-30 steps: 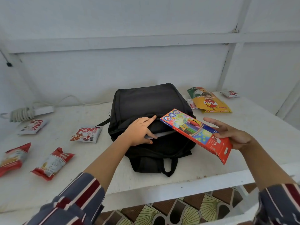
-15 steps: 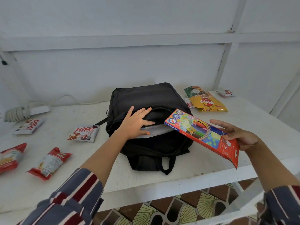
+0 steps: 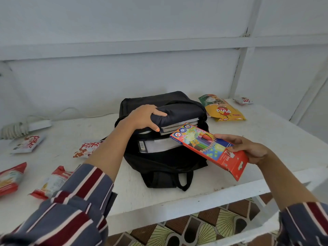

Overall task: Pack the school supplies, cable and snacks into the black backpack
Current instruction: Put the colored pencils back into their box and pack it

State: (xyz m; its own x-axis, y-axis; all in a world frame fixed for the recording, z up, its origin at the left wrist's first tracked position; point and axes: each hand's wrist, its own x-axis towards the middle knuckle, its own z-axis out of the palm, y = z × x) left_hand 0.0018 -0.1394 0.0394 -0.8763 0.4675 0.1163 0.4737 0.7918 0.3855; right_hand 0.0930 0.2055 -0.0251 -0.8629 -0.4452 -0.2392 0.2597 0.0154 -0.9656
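Backpack point(image 3: 165, 162) is lying open, and you are lifting its top flap with your left hand point(image 3: 143, 118), fingers curled round the padding. Books point(image 3: 179, 125) are already sitting inside. Behind the backpack to the right, a yellow snack bag point(image 3: 223, 110) is waiting, its upside-down name hard to read. Your right hand point(image 3: 248, 148) is gripping the pencil box point(image 3: 209, 148) at the backpack's mouth; its edge is showing STAEDTLER, its red end "Luna". Left of the backpack, red-and-white snack packets point(image 3: 88, 148) and the coiled cable point(image 3: 17, 127) are waiting, so most of the packing looks to be still ahead.

Pencil box point(image 3: 209, 148) at bkpk point(image 3: 165, 164) mouth
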